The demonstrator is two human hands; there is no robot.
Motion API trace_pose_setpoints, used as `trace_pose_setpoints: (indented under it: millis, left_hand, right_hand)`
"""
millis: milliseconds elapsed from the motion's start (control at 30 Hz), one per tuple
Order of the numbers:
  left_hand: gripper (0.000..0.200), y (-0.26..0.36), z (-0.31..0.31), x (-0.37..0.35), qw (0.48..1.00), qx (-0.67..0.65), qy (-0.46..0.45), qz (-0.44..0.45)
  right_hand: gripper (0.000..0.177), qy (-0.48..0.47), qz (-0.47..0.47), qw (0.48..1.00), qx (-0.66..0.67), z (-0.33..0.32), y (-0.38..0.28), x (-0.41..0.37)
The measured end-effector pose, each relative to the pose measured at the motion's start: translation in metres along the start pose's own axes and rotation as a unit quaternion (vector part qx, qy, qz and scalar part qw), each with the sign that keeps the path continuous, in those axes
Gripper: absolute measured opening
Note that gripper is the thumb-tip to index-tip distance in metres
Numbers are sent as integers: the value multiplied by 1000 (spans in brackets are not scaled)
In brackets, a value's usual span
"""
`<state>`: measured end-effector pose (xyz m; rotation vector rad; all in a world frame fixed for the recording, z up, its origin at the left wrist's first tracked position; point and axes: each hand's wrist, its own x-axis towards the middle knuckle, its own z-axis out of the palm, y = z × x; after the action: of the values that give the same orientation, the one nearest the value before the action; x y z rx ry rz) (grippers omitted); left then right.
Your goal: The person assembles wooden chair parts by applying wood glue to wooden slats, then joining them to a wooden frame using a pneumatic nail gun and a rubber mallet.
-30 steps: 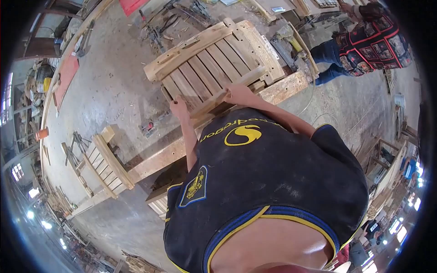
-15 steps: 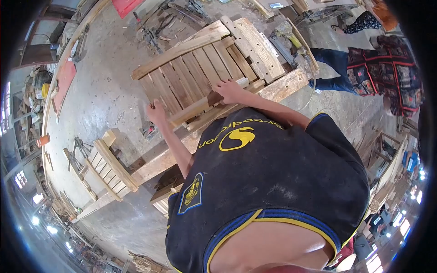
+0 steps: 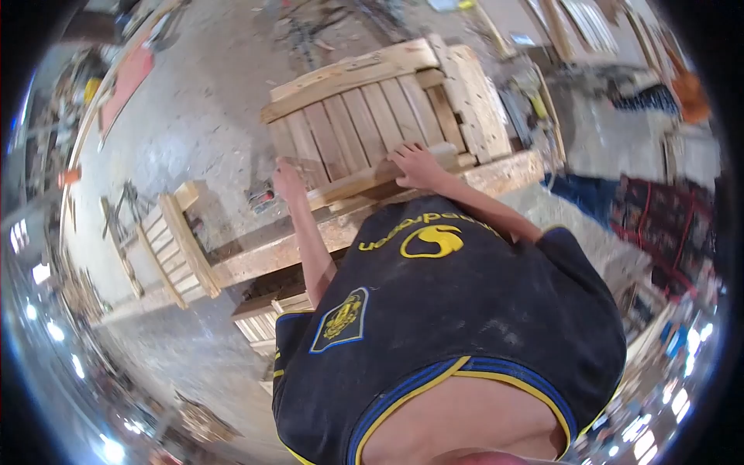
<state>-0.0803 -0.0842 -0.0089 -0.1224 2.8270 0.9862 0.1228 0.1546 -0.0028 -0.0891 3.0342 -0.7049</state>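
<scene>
A slatted wooden panel (image 3: pixel 337 137) lies on the workbench in front of me, with a thick rail along its far side and another rail (image 3: pixel 349 184) along its near side. My left hand (image 3: pixel 290 183) is closed at the panel's left end, by the end of the near rail; blur hides exactly where its fingers press. My right hand (image 3: pixel 418 166) lies over the near rail, fingers bent across it toward the slats. A brownish patch shows beside those fingers, too blurred to name. At the panel's right end is a wide board (image 3: pixel 474 105) with dark holes.
A smaller slatted piece (image 3: pixel 172 249) stands at the left of the bench (image 3: pixel 252 262). Another slatted piece (image 3: pixel 267 319) sits below the bench edge. Tools (image 3: pixel 310 35) lie beyond the panel. A person in a patterned red and black top (image 3: pixel 659 225) is at the right.
My view has shifted and tilted, so the panel and bench appear farther right. Both hands stay at nearly the same places on the panel.
</scene>
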Motion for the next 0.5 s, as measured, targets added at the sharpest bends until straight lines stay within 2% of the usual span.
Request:
trace_pose_setpoints:
  millis: [33, 67, 133, 167, 233, 267, 300, 333, 367, 400, 433, 467, 500]
  left_hand:
    - [65, 16, -9, -8, 996, -22, 27, -77]
    - [65, 2, -12, -5, 995, -26, 45, -90]
    - [67, -30, -4, -1, 980, -60, 38, -185]
    - [67, -25, -8, -2, 979, -67, 47, -187]
    - [64, -8, -13, -7, 954, -128, 88, -257]
    - [64, -9, -19, -4, 954, -123, 88, -258]
    - [62, -8, -20, 0, 934, -217, 104, -263]
    - [60, -1, -16, 8, 903, -317, 120, -263]
    - [60, 14, -20, 14, 901, -323, 123, -261]
    - [56, 33, -27, 22, 858, -379, 173, -301]
    - [53, 52, -30, 29, 807, -432, 219, -338]
    - [53, 53, -27, 44, 805, -440, 218, -334]
    - [53, 40, -24, 66, 903, -264, 158, -300]
  right_hand:
    - [51, 15, 5, 1000, 22, -12, -5, 0]
    - [49, 28, 13, 998, 46, -21, -11, 4]
    - [46, 18, -18, 999, 35, -33, -16, 18]
    - [44, 13, -25, 999, 26, -38, -15, 27]
    - [42, 31, -44, 998, -9, -46, 0, 58]
    - [40, 45, -54, 997, -33, -45, 3, 70]
    - [40, 44, -53, 997, -32, -45, 8, 86]
    - [39, 88, -49, 994, -53, -50, 17, 110]
    - [39, 134, -47, 987, -73, -54, 17, 130]
    - [39, 138, -51, 986, -77, -58, 13, 144]
    - [37, 191, -49, 980, -40, -62, 9, 159]
    - [35, 243, -46, 969, -2, -68, 7, 172]
    - [35, 248, -47, 967, -7, -74, 2, 180]
